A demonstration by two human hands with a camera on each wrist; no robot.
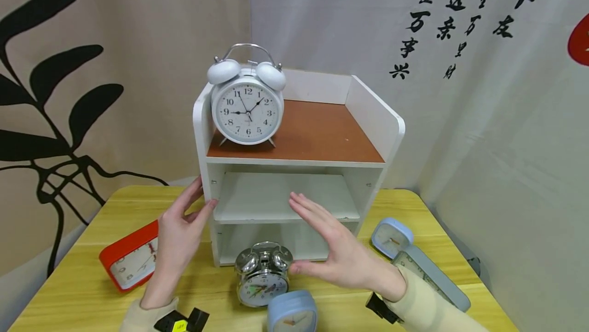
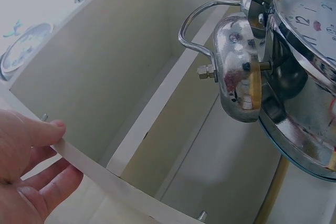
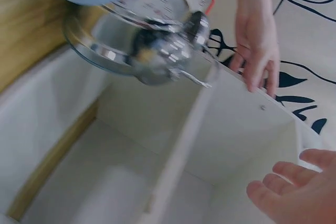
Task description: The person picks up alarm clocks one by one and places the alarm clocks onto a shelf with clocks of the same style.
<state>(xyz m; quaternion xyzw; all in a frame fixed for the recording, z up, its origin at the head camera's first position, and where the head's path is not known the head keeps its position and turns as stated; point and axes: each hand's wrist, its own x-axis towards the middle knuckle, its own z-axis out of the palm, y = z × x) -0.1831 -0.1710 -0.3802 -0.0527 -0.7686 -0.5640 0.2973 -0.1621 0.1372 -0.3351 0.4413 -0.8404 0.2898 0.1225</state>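
A small white shelf unit (image 1: pixel 375 117) with a brown top board stands on the table. My left hand (image 1: pixel 181 232) grips its left side panel, thumb on the front edge and fingers around the outer face, as the left wrist view shows (image 2: pixel 31 166). My right hand (image 1: pixel 333 250) is held in front of the shelf openings with fingers extended and nothing in it. Near its thumb stands a silver twin-bell alarm clock (image 1: pixel 263 286), in front of the bottom compartment. A larger white twin-bell alarm clock (image 1: pixel 248 117) stands upright on the top board at the left.
A red clock (image 1: pixel 131 260) lies left of the shelf, partly behind my left forearm. A light blue clock (image 1: pixel 292 309) stands at the front. To the right are another blue clock (image 1: pixel 391 237) and a grey-blue rectangular clock (image 1: pixel 434 281). Fabric backdrops rise behind the yellow wooden table (image 1: pixel 354 311).
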